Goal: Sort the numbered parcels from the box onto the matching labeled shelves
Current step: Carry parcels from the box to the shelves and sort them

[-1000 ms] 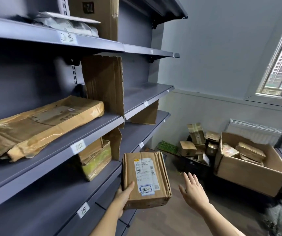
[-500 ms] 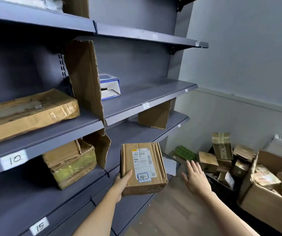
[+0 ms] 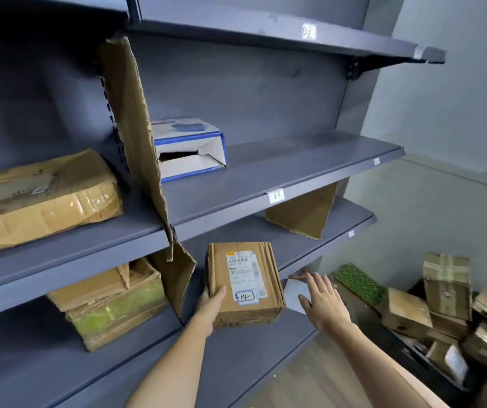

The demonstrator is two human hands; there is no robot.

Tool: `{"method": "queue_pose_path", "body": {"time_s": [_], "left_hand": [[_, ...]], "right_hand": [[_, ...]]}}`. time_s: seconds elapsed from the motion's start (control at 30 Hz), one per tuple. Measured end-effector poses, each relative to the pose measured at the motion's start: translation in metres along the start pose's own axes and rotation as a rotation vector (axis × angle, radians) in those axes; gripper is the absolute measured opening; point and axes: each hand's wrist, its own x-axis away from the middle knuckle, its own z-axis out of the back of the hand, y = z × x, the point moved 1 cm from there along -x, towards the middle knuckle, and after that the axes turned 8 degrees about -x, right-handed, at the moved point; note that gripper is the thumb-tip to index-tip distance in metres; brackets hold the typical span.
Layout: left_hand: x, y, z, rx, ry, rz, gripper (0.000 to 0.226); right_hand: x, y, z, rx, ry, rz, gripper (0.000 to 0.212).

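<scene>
Grey shelves [image 3: 266, 172], left grip [image 3: 211, 307] holding parcel 14 [image 3: 243, 282]

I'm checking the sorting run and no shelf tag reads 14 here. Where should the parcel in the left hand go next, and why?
Probably forward onto the lower shelf behind it. The left hand holds the parcel marked 14, the tag above reads 11, and the right hand is open beside it. That shelf's own tag is not legible, so check it first.

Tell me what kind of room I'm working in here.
Probably a parcel sorting or storage room: grey metal shelves with handwritten number tags like 11, taped cardboard parcels heaped on the floor, a labelled parcel marked 14 in hand.
</scene>
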Motion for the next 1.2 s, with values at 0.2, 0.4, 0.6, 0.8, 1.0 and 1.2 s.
{"method": "queue_pose_path", "body": {"time_s": [0.2, 0.4, 0.6, 0.8, 1.0, 1.2], "left_hand": [[-0.033, 0.011, 0.001, 0.042, 0.120, -0.001, 0.054], [-0.052, 0.020, 0.002, 0.026, 0.295, -0.020, 0.051], [-0.065, 0.015, -0.006, 0.049, 0.433, 0.014, 0.050], [-0.062, 0.019, -0.013, -0.006, 0.566, 0.069, 0.044], [-0.065, 0.011, -0.020, -0.045, 0.669, 0.044, 0.041], [-0.052, 0.003, -0.043, -0.631, 0.954, -0.101, 0.054]], "right_hand": [[-0.053, -0.017, -0.010, -0.015, -0.084, 0.079, 0.062], [-0.086, -0.024, -0.016, 0.002, -0.146, 0.140, 0.062], [-0.127, -0.016, -0.013, 0.077, -0.174, 0.254, 0.061], [-0.160, -0.019, -0.013, 0.098, -0.227, 0.380, 0.061], [-0.179, -0.015, -0.021, 0.106, -0.262, 0.464, 0.061], [-0.196, -0.007, -0.025, 0.133, -0.287, 0.538, 0.061]]}}
